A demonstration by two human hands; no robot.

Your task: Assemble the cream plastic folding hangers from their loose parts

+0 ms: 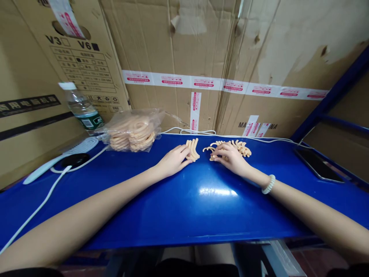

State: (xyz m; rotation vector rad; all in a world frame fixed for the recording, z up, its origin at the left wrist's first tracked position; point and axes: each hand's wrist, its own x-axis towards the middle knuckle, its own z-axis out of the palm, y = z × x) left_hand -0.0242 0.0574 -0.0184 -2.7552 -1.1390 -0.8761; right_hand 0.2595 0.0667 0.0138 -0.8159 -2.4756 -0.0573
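Several curved beige tube-like pieces (195,149) lie side by side in a small row on the blue table. My left hand (173,161) is closed at the row's left side, its bent fingertips and thumb pressed against the pieces. To the right lies a loose pile of similar curved pieces (244,149). My right hand (233,158), with a pale beaded bracelet at the wrist, rests over this pile. Its fingers are bent and pinch one beige piece (212,157) at the pile's left end; the fingers partly cover it.
A clear plastic bag (135,130) full of beige pieces sits at the back left, beside a water bottle (83,107). Nearby are a black round device (75,159) and white cable. A phone (318,164) lies at right. Cardboard (173,50) walls the blue table (161,211).
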